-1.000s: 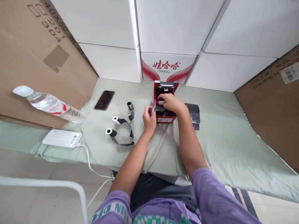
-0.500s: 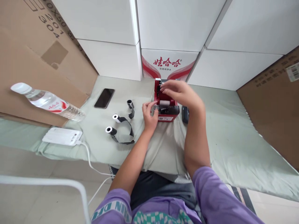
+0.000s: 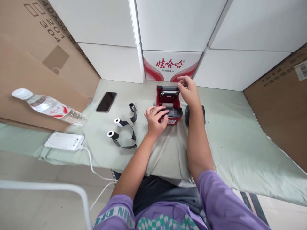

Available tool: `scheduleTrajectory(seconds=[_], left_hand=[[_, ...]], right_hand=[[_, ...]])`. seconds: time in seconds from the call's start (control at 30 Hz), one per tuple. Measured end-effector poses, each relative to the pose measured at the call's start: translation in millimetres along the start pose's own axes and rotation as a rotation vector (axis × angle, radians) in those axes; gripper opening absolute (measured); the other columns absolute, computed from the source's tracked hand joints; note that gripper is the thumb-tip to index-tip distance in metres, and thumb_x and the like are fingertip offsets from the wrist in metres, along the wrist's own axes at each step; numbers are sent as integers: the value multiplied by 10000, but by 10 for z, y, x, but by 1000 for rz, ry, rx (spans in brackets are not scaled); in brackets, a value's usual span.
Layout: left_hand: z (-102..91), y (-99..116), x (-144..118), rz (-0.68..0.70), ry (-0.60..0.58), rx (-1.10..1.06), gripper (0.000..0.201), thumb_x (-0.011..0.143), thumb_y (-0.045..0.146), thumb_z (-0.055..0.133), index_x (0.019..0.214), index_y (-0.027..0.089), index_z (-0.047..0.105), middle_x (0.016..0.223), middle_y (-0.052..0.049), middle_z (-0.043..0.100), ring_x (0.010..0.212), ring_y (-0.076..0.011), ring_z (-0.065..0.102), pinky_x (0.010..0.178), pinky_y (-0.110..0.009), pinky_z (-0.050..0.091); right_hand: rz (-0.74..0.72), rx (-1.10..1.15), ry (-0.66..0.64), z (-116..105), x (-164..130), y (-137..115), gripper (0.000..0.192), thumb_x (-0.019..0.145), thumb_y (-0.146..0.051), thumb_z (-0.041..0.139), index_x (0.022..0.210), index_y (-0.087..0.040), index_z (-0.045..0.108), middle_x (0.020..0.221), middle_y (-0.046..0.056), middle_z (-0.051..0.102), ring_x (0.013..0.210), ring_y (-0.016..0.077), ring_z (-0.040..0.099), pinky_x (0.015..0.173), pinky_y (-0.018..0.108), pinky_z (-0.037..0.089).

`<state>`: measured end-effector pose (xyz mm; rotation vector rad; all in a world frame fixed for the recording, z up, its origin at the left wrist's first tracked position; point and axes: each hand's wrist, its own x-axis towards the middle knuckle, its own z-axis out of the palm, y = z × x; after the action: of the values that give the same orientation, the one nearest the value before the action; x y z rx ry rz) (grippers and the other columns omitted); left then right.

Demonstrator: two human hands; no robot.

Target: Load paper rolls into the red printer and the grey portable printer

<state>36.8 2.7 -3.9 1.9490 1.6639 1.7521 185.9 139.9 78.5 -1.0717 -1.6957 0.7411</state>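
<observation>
Fingers spread loosely, the person's left hand (image 3: 155,121) lies over the black front panel of the red, box-shaped plastic machine (image 3: 170,99) at the centre of the frame, its lid raised and a white paper roll (image 3: 167,104) inside. Just above and to the right, the right hand (image 3: 190,94) is bent at the upraised lid's right edge, fingers curved, though I cannot tell whether they grip it. Left of centre, three small black-and-white rolls (image 3: 115,135) with trailing dark strips lie on the pale green cloth (image 3: 230,134).
</observation>
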Motion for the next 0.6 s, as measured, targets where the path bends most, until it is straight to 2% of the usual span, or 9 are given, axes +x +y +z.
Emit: scheduleTrajectory(seconds=[0.1,0.2,0.27,0.33,0.47,0.6], left_hand=[[19,-4,-11,-28,6,13,236,963,308,553,867,274,766,1040,-57,772,1157,-297,529,1049,-475,319],[26,-9,-41,43,-48,43,194,933,326,588,995,276,765,1107,-60,770,1188,-305,542,1063,-476,312],[26,-12,-59,104,-87,83,253,885,340,639,1097,282,763,1164,-68,761,1206,-317,554,1071,-479,308],[29,-14,-69,146,-119,108,284,863,323,652,1120,289,769,1175,-72,758,1212,-315,590,1079,-480,298],[48,-16,-74,193,-115,105,243,860,259,643,1049,297,789,1093,-59,772,1221,-303,654,1079,-480,284],[76,-41,-92,232,-63,102,206,853,235,646,973,310,796,979,-36,783,1151,-291,691,1045,-477,293]], right_hand=[[58,18,-76,4,-1,-5,259,873,-356,591,1090,-245,681,945,60,680,986,261,633,964,442,527],[93,-20,-170,40,20,9,271,854,-289,515,1045,-220,695,951,69,687,995,264,635,984,448,514],[111,-58,-195,56,38,29,296,845,-273,474,1030,-207,696,1039,81,696,1070,274,624,1026,458,492],[137,-75,-198,47,44,45,319,834,-269,463,1046,-207,694,1132,82,694,1148,282,603,1061,463,473],[227,-26,-276,-39,-7,42,399,802,-254,484,1143,-229,690,1258,63,687,1199,280,590,1076,467,473],[275,64,-401,-145,-86,75,589,789,-250,541,1373,-282,606,1409,30,633,1230,264,587,1082,450,484]])
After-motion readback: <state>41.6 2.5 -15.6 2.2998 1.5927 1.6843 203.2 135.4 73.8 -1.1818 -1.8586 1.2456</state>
